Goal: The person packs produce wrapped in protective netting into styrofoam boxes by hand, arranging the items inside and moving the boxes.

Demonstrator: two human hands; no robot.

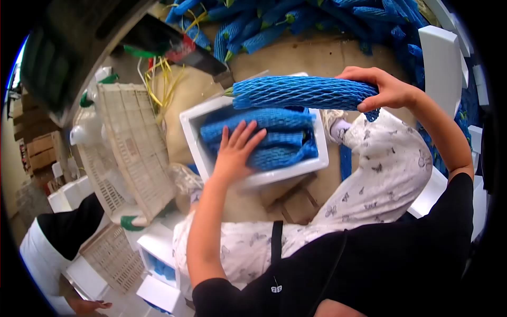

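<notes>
Packing seems the step in hand: the right hand (pixel 389 89) grips a blue-netted piece (pixel 301 92) over the far edge of the white box (pixel 192 138); the left hand (pixel 235 156), fingers spread, rests on netted contents (pixel 282 140). Placing calls for lengthwise alignment.

1. The floor (pixel 322 61) is tan, with a few small dark specks.
2. At the far end, a big heap of long vegetables in blue nets (pixel 253 26) lies right on the floor. Some have green tips poking out.
3. A white foam box (pixel 190 127) sits in the middle, near the heap but apart from it.
4. Thin yellow strips (pixel 166 87) lie in a loose tangle to the left.
5. A pale plastic crate (pixel 132 132) stands tilted beside them; its bottom is hard to see.
6. Something blue (pixel 346 161) lies just right of the box.
</notes>
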